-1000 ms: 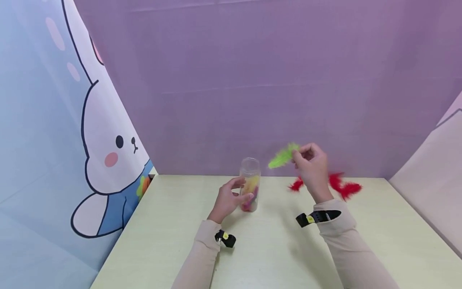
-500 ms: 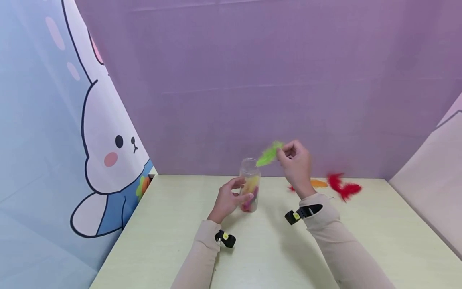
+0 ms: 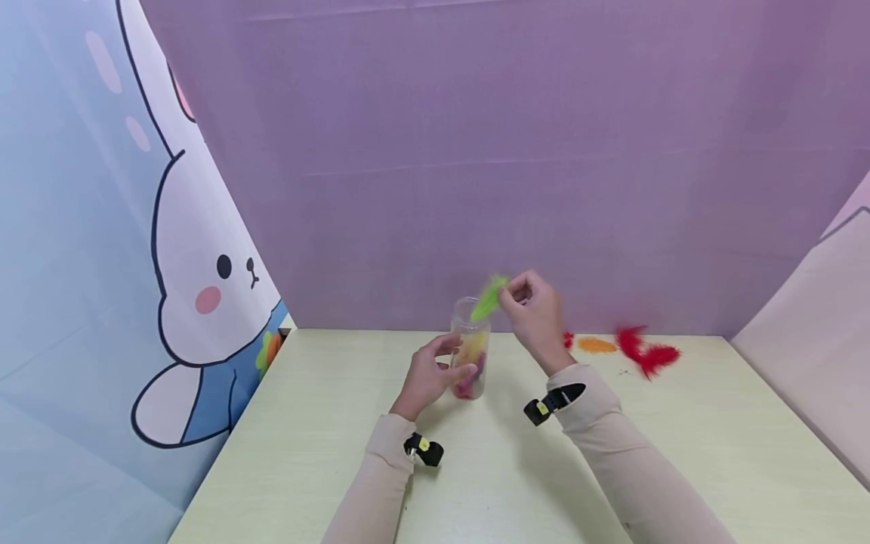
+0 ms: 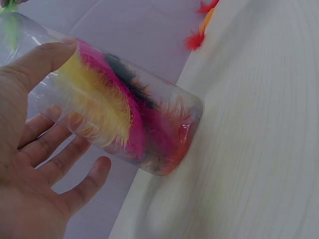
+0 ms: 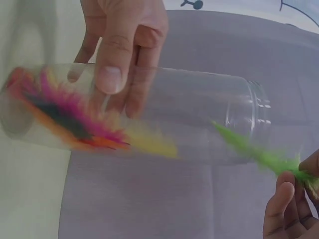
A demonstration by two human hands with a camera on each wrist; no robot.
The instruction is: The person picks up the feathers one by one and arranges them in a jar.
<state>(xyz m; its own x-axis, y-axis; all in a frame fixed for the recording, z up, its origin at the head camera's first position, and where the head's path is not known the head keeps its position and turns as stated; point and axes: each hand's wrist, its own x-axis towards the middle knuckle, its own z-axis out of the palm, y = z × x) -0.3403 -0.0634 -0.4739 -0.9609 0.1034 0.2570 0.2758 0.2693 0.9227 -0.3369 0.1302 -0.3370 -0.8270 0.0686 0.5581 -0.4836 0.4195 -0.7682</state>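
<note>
A clear jar (image 3: 462,320) stands upright on the table. My left hand (image 3: 431,374) holds it around the side, thumb on the near face and fingers behind. Inside the jar lie several feathers: a yellow feather (image 4: 94,107), a magenta feather (image 4: 134,119), plus dark and orange-red ones lower down. Between thumb and fingertips my right hand (image 3: 538,317) pinches a bright green feather (image 3: 488,299) by its upper end. The green feather slants down to the left, and its tip dips into the jar's mouth, as the right wrist view also shows.
Right of the jar on the table (image 3: 489,468) lie an orange feather (image 3: 596,345) and red feathers (image 3: 649,355). Another red feather (image 3: 568,341) is partly hidden by the right hand. A purple cloth (image 3: 510,166) hangs behind the table, and a rabbit-print cloth (image 3: 197,287) at left.
The right hand has moved left with the green feather, bringing its tip from beside the jar into the mouth. The orange feather has come into view. The left hand and jar have stayed put.
</note>
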